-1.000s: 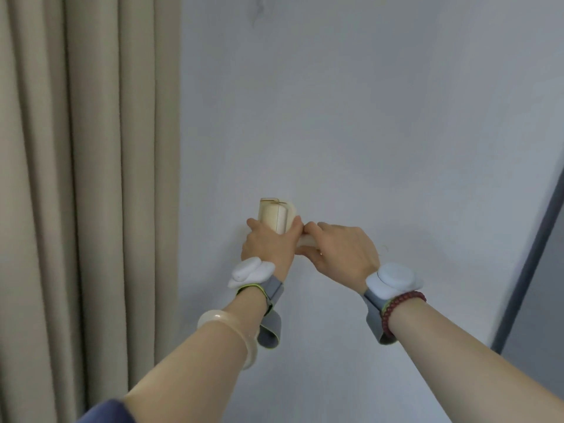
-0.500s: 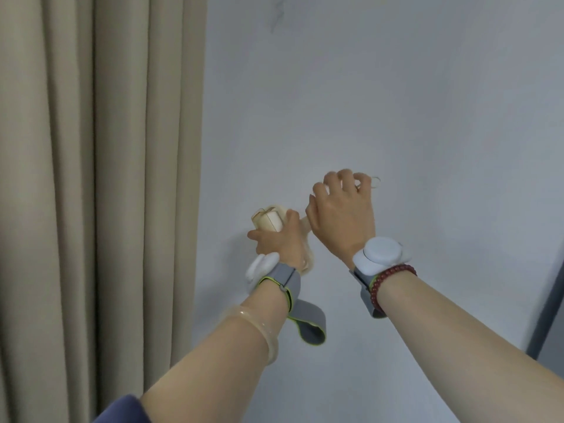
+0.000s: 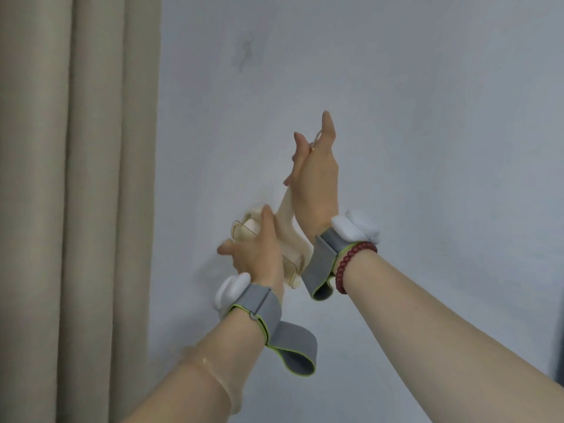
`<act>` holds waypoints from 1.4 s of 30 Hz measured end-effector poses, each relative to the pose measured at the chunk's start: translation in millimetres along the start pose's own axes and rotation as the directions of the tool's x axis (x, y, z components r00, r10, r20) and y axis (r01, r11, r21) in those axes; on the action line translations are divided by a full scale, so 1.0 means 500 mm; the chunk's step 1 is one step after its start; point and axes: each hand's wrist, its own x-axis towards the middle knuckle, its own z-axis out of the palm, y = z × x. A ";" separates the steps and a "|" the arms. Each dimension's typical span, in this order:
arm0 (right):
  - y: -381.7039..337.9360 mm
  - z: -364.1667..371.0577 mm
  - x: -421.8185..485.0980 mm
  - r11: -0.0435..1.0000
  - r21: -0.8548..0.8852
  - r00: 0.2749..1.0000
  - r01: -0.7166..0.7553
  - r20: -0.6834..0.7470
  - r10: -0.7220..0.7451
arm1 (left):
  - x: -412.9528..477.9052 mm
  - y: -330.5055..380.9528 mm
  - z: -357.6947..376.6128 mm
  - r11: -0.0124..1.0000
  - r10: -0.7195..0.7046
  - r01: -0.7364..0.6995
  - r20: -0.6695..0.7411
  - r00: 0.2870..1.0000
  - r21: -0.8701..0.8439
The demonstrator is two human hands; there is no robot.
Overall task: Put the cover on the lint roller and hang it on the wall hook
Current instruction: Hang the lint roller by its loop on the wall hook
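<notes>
The cream lint roller (image 3: 287, 233) is held up against the white wall, its head low and its handle slanting up to the right. A clear cover (image 3: 242, 232) sits over the head. My left hand (image 3: 259, 251) cups the covered head from the near side, thumb up. My right hand (image 3: 316, 178) grips the upper end of the handle, fingers stretched upward. A thin hanging loop (image 3: 316, 138) shows between those fingers. I see no wall hook; it may be hidden behind my right hand.
A beige curtain (image 3: 76, 178) hangs along the left, close to my left hand. The white wall (image 3: 427, 117) fills the rest, with a faint grey smudge (image 3: 244, 53) high up. A dark frame edge (image 3: 560, 346) shows at the lower right.
Both hands have risen along the wall. My right hand went from a fist beside the left to a raised, stretched hand, and the roller turned from lying across to handle-up.
</notes>
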 end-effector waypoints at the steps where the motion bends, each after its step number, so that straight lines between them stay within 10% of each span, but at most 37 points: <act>1: 0.000 0.005 0.027 0.999 0.029 0.999 0.040 -0.010 -0.039 | 0.011 0.010 0.012 0.998 0.057 -0.057 0.013 0.998 -0.028; 16: 0.003 0.129 0.369 0.929 0.187 0.937 0.319 0.082 -0.339 | 0.186 0.141 0.181 0.823 0.566 -0.553 -0.271 0.779 0.129; 24: 0.028 0.186 0.466 0.851 -0.113 0.858 0.514 0.050 -0.511 | 0.261 0.191 0.209 0.835 0.550 -0.490 -0.396 0.736 0.249; 42: -0.020 0.249 0.532 0.899 -0.043 0.900 0.435 -0.009 -0.436 | 0.339 0.269 0.199 0.786 0.610 -0.592 -0.376 0.697 0.178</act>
